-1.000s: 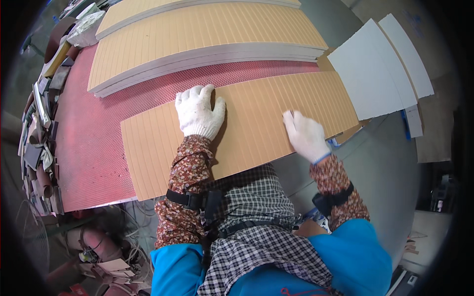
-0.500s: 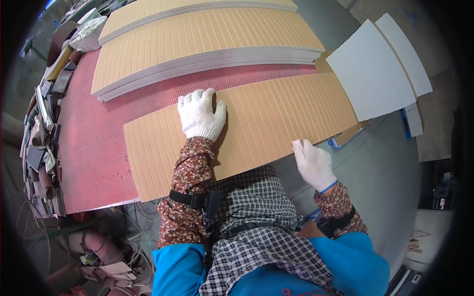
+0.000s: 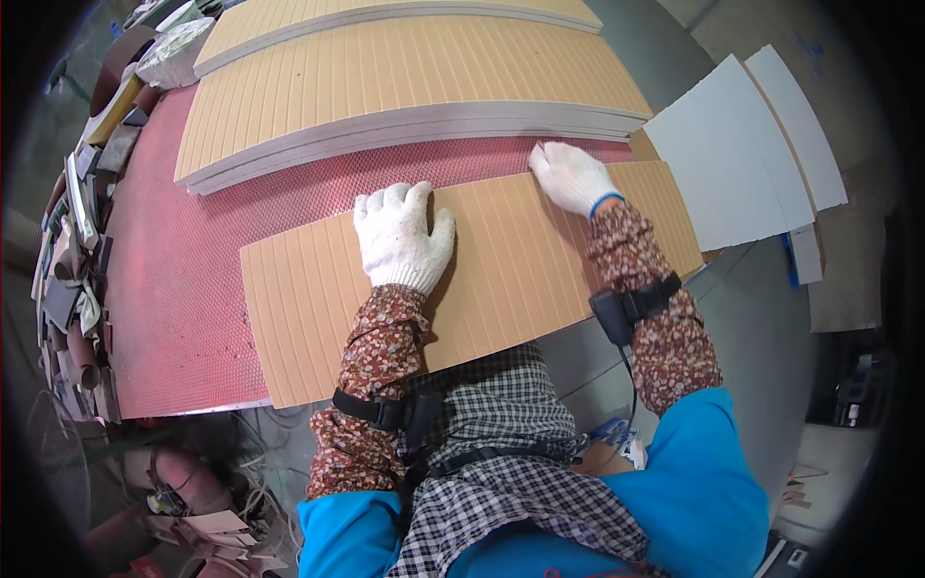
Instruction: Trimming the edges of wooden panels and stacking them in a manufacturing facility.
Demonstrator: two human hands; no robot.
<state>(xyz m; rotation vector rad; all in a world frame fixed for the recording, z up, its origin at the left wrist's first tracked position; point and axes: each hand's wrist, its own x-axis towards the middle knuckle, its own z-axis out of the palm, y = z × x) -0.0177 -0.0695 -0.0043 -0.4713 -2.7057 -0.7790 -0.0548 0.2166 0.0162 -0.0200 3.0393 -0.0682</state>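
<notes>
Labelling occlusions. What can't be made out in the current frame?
Head: anything inside the right hand, hidden by its own fingers.
Head: panel surface under the left hand, hidden by that hand.
Head: far side of the far panel stack, cut off by the picture's top edge.

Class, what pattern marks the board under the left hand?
The tan board has parallel lines, best in the head view.

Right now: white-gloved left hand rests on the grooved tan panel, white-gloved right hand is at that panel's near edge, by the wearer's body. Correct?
Not quite: the head view shows the right hand at the far edge of the grooved tan panel, not the near one. The left hand does rest on the panel, and both gloves are white.
</notes>
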